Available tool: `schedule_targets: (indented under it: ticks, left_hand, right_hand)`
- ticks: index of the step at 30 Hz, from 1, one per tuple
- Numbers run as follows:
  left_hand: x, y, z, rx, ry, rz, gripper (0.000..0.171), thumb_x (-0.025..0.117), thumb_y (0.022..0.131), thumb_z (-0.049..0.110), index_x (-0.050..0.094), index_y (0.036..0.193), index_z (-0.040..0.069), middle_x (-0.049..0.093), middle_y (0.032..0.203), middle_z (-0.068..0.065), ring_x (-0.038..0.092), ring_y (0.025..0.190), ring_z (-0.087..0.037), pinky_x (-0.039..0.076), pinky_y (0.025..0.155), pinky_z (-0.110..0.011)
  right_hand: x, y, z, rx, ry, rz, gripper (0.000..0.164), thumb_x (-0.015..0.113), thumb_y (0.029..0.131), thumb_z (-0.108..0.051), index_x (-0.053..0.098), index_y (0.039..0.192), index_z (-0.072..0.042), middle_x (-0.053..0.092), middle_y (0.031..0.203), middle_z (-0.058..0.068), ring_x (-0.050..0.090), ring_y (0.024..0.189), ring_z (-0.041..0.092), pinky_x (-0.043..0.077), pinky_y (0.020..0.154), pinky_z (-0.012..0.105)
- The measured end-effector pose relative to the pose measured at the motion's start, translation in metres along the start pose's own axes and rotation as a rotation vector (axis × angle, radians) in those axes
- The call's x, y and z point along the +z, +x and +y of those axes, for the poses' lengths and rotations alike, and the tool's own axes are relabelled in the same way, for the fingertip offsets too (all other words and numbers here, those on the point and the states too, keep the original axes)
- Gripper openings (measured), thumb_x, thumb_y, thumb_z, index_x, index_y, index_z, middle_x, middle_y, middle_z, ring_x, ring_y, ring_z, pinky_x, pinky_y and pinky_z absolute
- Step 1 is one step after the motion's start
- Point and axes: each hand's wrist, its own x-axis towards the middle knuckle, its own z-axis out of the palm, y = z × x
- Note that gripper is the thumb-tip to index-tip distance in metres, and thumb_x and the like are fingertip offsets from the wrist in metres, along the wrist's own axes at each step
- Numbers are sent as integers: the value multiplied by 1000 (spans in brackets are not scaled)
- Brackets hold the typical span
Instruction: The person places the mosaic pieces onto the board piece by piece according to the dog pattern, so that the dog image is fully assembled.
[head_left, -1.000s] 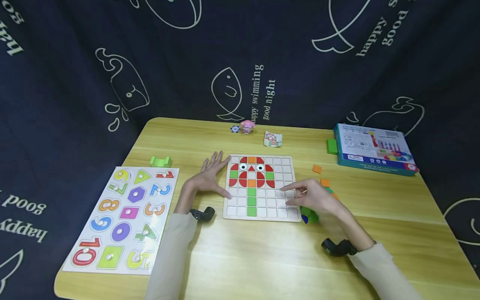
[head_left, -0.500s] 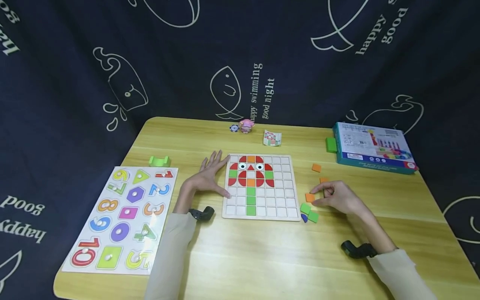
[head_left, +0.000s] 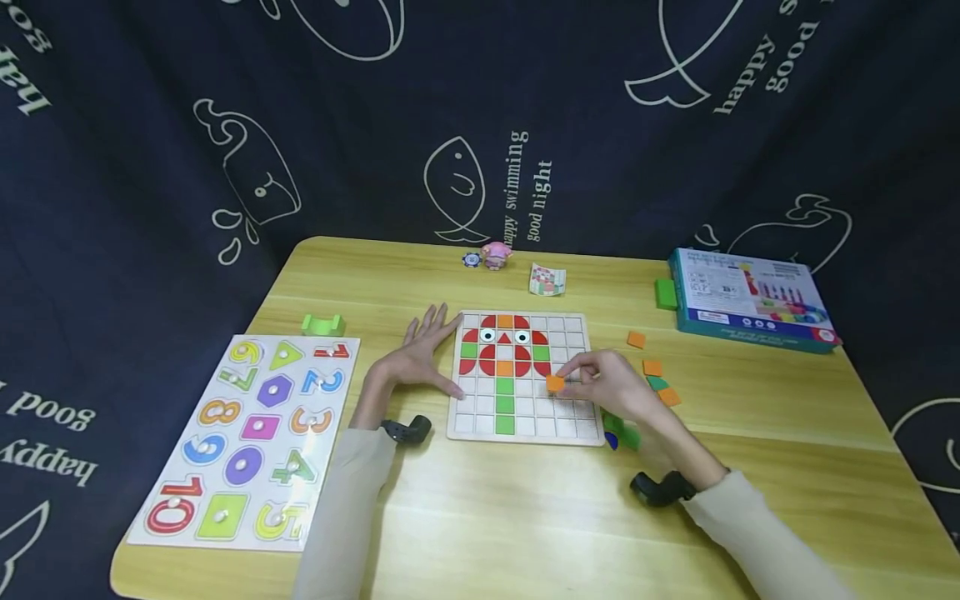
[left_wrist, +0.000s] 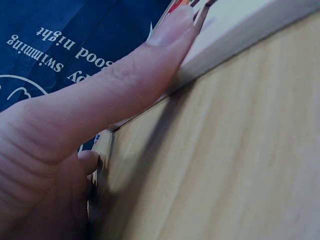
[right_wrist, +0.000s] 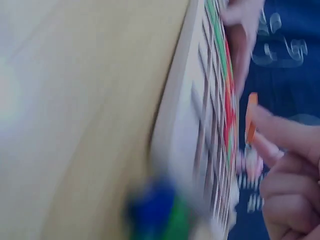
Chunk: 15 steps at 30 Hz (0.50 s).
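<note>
My right hand pinches an orange square tile between thumb and fingertips, over the right half of the white grid board. In the right wrist view the same orange tile is seen edge-on, apart from the board. My left hand lies with spread, straight fingers at the board's left edge. Its thumb touches that edge in the left wrist view. Red, orange and green pieces with two eye tiles form an owl-like figure on the board, above a column of green squares.
Loose orange tiles, a teal piece, green tiles and a blue piece lie right of the board. A number puzzle stands left. A pattern card, a pink figurine and a boxed toy are at the back.
My right hand went from the board to the loose tiles, took an orange square tile and came back left over the board with it. The left hand stays at the board's edge.
</note>
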Motion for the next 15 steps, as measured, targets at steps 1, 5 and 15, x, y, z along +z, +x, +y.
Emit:
schedule_targets:
  ticks: [1, 5, 15]
  left_hand:
    - [0, 0, 0, 0, 2, 1, 136, 87, 52, 61, 6, 156, 29, -16, 163, -5, -21, 150, -25, -13, 122, -49]
    - [0, 1, 0, 10, 3, 5, 135, 86, 52, 62, 7, 156, 29, -16, 163, -5, -21, 150, -25, -13, 122, -50]
    - [-1, -1, -2, 26, 15, 7, 135, 87, 53, 60, 7, 156, 26, -16, 163, -8, -20, 150, -27, -14, 122, -51]
  right_hand:
    - [7, 4, -8, -8, 1, 0, 21, 80, 78, -22, 73, 97, -15, 41, 60, -1, 34, 52, 14, 26, 45, 22]
    - [28, 16, -24, -25, -4, 32, 21, 84, 73, -16, 75, 92, -12, 41, 56, -2, 34, 52, 13, 27, 48, 22]
    - [34, 22, -24, -32, 80, 26, 21, 86, 70, -13, 79, 90, -15, 31, 50, -3, 26, 49, 13, 19, 46, 21]
